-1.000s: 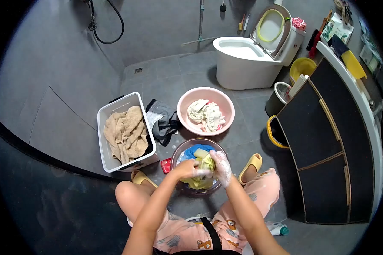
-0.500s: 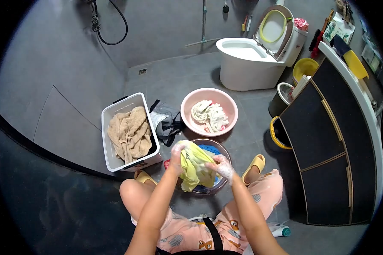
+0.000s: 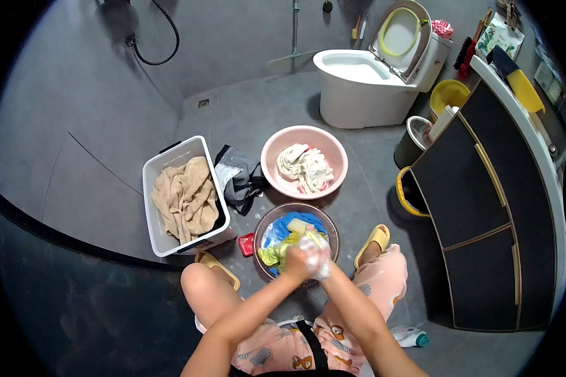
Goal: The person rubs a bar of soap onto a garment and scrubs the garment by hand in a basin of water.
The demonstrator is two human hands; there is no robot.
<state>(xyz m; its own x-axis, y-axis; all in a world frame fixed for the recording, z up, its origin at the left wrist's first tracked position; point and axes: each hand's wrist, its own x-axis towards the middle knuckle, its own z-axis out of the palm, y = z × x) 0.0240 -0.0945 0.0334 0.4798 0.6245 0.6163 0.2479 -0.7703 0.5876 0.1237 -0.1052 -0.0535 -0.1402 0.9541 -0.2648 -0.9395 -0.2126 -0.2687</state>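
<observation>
My left hand (image 3: 297,262) is closed over the brown basin (image 3: 332,234), gripping a yellow-green cloth (image 3: 271,255). Pressed close beside it, my right hand (image 3: 319,256) is white with suds, its fingers curled on the same bunched cloth. A pale yellow block, like a bar of soap, (image 3: 297,225) shows just beyond the fingers; whether a hand touches it, I cannot make out. Blue cloth (image 3: 283,224) lies under the yellow one in the basin. A small red dish (image 3: 246,245) sits on the floor left of the basin.
Behind is a pink basin (image 3: 339,179) with white cloth (image 3: 305,168). A white bin (image 3: 146,207) with a tan towel (image 3: 185,198) stands left, beside a grey-black garment (image 3: 241,179). A toilet (image 3: 365,100), a black bucket (image 3: 410,196) and a dark cabinet (image 3: 478,188) are further off.
Both hands have come down and together from holding the yellow cloth spread above the basin. The cloth is now bunched in the basin, and the pale block and blue cloth show more.
</observation>
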